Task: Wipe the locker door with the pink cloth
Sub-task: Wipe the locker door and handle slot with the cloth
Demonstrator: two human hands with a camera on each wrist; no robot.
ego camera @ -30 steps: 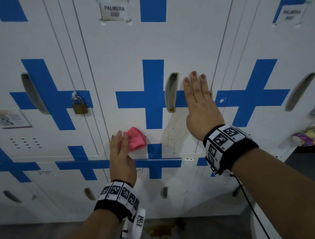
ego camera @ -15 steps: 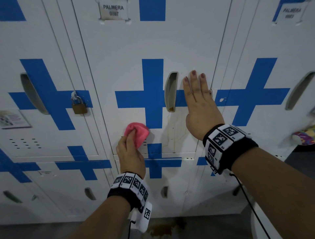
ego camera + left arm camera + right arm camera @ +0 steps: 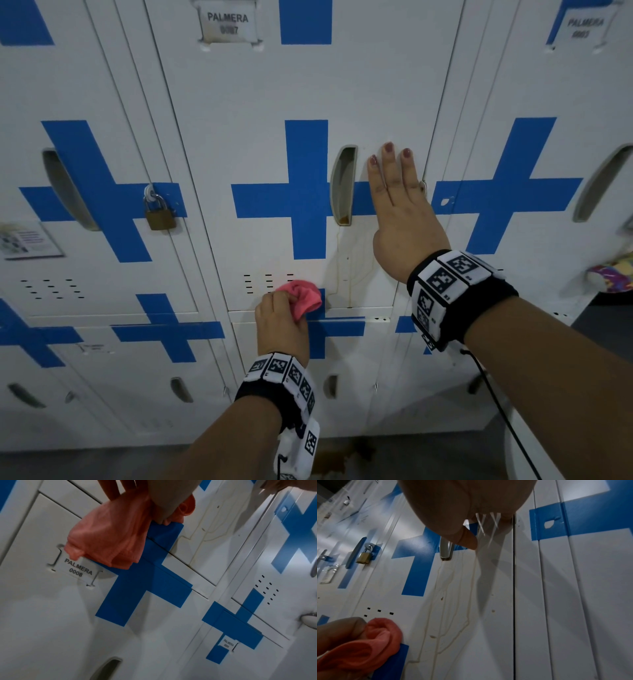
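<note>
The middle locker door (image 3: 260, 89) is white with a blue cross, a recessed handle (image 3: 342, 185) and brownish drip stains (image 3: 346, 270) below the handle. My left hand (image 3: 279, 325) grips the bunched pink cloth (image 3: 303, 303) and holds it against the door's bottom edge, just right of the vent slots. The left wrist view shows the pink cloth (image 3: 109, 538) hanging from my fingers over the blue tape. My right hand (image 3: 397, 212) lies flat on the door, fingers straight, right of the handle. In the right wrist view the pink cloth (image 3: 368, 645) sits low left, stains (image 3: 453, 601) above it.
A brass padlock (image 3: 159, 217) hangs on the left locker. A name plate (image 3: 227, 24) tops the middle door. Lower lockers (image 3: 342, 377) sit beneath. A colourful item (image 3: 613, 277) pokes out at the far right. A brown spill (image 3: 342, 455) marks the floor.
My left hand has slid down and to the right with the pink cloth, from beside the cross's lower arm to the door's bottom edge. My right hand has stayed flat in place.
</note>
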